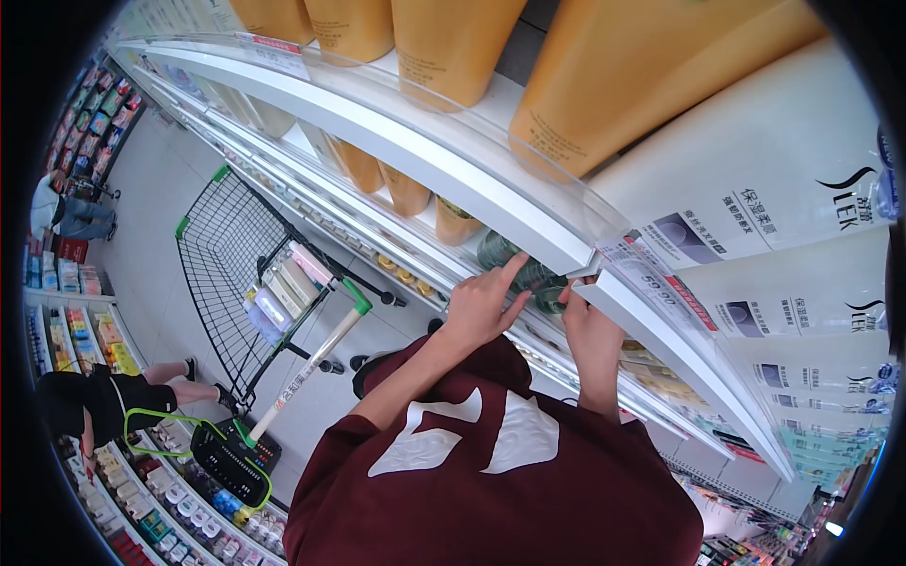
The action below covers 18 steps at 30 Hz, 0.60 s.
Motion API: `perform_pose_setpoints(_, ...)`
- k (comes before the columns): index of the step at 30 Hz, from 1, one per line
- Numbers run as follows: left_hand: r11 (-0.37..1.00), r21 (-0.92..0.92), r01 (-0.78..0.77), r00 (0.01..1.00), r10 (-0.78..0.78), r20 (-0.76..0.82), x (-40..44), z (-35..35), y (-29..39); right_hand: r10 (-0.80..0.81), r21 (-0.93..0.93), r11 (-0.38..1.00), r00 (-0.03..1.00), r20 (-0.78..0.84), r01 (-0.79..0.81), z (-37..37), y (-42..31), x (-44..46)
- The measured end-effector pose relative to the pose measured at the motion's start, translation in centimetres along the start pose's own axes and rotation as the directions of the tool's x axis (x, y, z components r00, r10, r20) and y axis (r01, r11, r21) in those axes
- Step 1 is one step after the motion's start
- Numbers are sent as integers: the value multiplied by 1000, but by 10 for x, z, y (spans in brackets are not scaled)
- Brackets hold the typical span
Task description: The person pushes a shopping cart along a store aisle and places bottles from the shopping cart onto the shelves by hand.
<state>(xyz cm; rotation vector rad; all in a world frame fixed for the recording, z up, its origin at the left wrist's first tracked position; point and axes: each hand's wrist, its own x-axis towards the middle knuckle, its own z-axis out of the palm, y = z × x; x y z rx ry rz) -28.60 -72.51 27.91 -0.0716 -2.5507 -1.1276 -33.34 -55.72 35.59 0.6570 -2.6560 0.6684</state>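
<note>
My left hand (481, 304) reaches into the lower shelf, thumb and index finger spread beside a dark green bottle (498, 251). Whether they touch it is unclear. Close by, my right hand (592, 332) is at the shelf's white front edge (552, 236), its fingertips partly hidden there beside another dark green bottle (549, 300). I cannot make out whether those fingers grip anything. Left of the green bottles, yellow-orange bottles (406, 191) line the same lower shelf.
Big orange bottles (453, 52) and white SLEK bottles (731, 203) fill the upper shelf. A cart (231, 250) holding several packages (288, 286) stands at left with a black basket (226, 462) near its handle. One person (109, 401) is beside the cart, another (75, 215) farther away.
</note>
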Motion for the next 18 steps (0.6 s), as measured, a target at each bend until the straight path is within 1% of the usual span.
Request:
perform_pose_setpoints(4, 1000, 5, -2, 1000, 2, -9, 0, 0, 1, -33, -19, 999, 999, 1, 33, -1, 1, 0)
perform_pose_setpoints(10, 1000, 9, -13, 1000, 13, -19, -1, 2, -1, -19, 31, 999, 999, 38, 18, -4, 1, 0)
perform_pose_setpoints(13, 1000, 4, -16, 1000, 16, -26, 0, 3, -1, 13, 96, 995, 996, 83, -21, -8, -1, 1)
perform_pose_setpoints(15, 996, 2, -86, 994, 86, -74, 2, 2, -1, 35, 118, 992, 993, 111, -48, -10, -2, 1)
perform_pose_setpoints(18, 996, 1, -93, 992, 93, -81, 1, 3, -2, 42, 128, 990, 992, 121, -57, -10, -1, 0)
